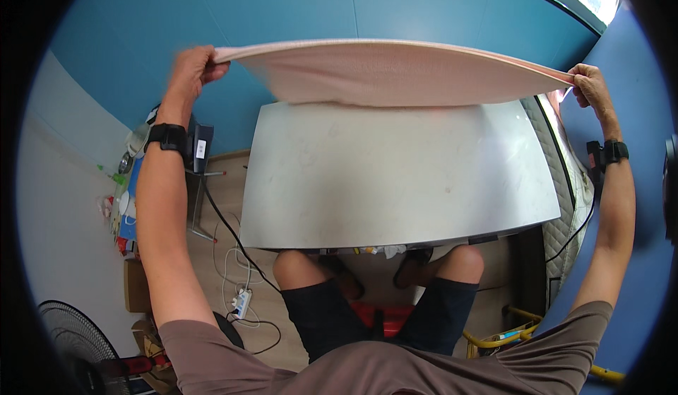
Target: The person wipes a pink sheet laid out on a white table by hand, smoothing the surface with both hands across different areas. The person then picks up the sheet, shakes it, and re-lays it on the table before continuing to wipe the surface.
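Observation:
A pale pink cloth [392, 71] is stretched wide between my two hands above the far edge of a light grey table [392, 172]. My left hand [195, 69] grips its left upper corner and looks slightly blurred. At the other end, my right hand [589, 85] pinches the right corner. The top edge of the cloth looks folded over, with layers showing near the right hand. Its lower edge hangs at or just over the table's far edge; whether it touches cannot be told. Each wrist wears a black strap with a dark device.
A blue wall [296, 13] rises behind the table. To the right stands a quilted pad [561, 183] against a blue panel. Cables and a white power strip [242, 304] lie on the floor at left, near a black fan [79, 336]. A yellow metal frame [492, 342] is at lower right.

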Demonstrator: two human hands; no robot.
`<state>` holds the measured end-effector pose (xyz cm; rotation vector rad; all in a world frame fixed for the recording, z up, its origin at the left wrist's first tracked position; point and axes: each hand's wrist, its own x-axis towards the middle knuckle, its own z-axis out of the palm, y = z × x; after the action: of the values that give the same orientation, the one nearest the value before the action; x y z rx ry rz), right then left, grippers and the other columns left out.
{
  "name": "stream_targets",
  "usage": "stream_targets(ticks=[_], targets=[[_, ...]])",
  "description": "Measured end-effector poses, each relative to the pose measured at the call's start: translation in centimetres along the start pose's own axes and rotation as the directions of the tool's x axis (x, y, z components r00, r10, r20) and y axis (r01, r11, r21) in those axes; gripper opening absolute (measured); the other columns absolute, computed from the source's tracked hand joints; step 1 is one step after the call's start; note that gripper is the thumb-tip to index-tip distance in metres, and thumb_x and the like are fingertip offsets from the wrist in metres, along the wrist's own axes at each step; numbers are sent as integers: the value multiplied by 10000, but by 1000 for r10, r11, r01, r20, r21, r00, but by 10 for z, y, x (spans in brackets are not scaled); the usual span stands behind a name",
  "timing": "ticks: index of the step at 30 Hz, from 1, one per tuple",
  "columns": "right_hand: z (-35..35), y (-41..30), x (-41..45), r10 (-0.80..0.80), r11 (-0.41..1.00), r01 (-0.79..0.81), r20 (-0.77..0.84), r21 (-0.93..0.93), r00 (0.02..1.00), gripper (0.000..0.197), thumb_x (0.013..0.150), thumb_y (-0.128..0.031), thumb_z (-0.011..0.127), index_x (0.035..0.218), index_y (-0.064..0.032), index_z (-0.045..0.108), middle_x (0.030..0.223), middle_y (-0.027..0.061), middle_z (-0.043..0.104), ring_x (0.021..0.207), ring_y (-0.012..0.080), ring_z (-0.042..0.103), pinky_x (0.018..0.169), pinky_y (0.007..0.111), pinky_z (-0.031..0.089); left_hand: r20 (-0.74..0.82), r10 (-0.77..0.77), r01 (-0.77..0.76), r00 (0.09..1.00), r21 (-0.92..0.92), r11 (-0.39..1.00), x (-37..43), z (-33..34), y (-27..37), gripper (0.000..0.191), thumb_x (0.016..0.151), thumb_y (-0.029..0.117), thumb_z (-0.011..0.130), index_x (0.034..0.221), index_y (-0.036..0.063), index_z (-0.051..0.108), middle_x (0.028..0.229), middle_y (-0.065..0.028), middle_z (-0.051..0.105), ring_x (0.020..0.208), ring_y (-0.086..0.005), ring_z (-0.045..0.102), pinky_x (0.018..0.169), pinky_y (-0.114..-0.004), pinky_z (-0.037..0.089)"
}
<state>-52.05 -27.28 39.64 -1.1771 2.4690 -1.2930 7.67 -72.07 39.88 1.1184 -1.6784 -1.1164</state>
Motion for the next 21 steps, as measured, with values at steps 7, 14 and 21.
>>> stream_targets(ticks=[7, 14, 21], targets=[[6, -12, 32, -18, 970, 36, 77, -241, 997, 131, 812, 6, 504, 802, 0, 634, 531, 5, 484, 371, 105, 433, 318, 310, 329, -113, -57, 46, 992, -100, 994, 28, 0, -27, 184, 844, 78, 565, 902, -76, 646, 759, -160, 686, 566, -198, 687, 465, -276, 560], [-52, -38, 117, -582, 739, 657, -349, 150, 735, 282, 1031, -268, 564, 1179, -76, 707, 825, -14, 631, 669, 53, 550, 608, 211, 446, -215, 573, -570, 791, 79, 818, 120, -54, 78, 190, 845, 133, 639, 808, -47, 688, 722, -140, 691, 635, -216, 693, 610, -325, 560], [47, 16, 35, -110, 993, 111, -16, 50, 994, 188, 886, -20, 459, 906, -29, 646, 629, -18, 515, 455, 55, 448, 374, 236, 351, -97, 55, -60, 994, -43, 997, 35, 17, -38, 213, 845, 83, 541, 818, -95, 656, 682, -150, 667, 519, -202, 623, 456, -330, 499]])
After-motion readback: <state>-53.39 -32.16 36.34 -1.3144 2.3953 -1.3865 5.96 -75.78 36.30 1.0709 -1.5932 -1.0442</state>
